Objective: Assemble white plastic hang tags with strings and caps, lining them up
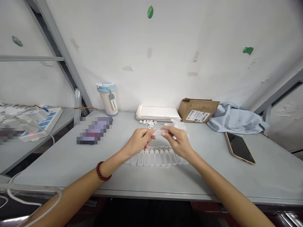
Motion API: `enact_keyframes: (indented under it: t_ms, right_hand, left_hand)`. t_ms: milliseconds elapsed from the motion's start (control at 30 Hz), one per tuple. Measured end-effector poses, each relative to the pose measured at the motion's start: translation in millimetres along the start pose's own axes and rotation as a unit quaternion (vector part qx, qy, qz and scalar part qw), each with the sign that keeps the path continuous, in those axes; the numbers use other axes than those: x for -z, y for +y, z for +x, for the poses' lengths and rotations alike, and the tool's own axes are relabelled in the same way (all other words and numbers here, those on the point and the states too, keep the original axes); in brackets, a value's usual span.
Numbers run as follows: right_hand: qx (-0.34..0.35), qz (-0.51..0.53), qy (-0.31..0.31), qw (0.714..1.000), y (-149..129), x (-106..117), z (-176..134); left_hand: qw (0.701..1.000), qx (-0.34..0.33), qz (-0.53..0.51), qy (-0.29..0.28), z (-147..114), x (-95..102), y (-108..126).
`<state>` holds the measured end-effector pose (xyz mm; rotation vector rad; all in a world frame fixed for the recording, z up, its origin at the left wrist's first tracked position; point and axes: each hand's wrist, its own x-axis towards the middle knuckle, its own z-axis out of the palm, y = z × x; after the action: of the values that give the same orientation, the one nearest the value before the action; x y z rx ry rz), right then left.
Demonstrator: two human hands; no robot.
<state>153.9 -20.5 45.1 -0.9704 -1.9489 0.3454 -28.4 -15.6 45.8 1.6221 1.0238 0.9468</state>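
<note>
Over the desk's middle, my left hand (142,139) pinches a small translucent white tube (158,131) between thumb and fingers. My right hand (177,140) has its thumb and fingertips at the tube's other end, closed around it. Fine detail of the tube is too small to make out. Below both hands, several translucent white bottles (157,158) with cord loops lie side by side in a row, partly covered by my hands. Several small white caps (148,122) are heaped just beyond my left hand.
A white flat box (158,112) and an opened cardboard box (198,110) stand against the wall. To the left are a cup (107,99) and a blurred purple item (94,130). At right lie a phone (239,147) and light blue cloth (236,118). A power strip (44,123) sits far left.
</note>
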Motion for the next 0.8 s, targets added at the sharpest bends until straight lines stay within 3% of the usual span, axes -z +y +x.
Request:
enact_keyframes:
  t_ms: [333,467,667,800]
  right_hand:
    - [-0.224,0.165,-0.045,0.959,-2,0,4]
    - [-0.289,0.27,-0.065,0.916,-3,0,6]
    - [-0.371,0.386,-0.118,0.836,0,6,8]
    - [-0.41,0.394,-0.126,0.813,0,6,8]
  left_hand:
    - [0.993,-0.052,0.099,0.021,-1,-0.2,-2]
    - [0.979,-0.095,0.176,0.032,-1,-0.4,-3]
    - [0.935,-0.196,0.292,0.039,2,1.6,-8]
    - [0.929,-0.212,0.303,0.032,3,3.3,-10]
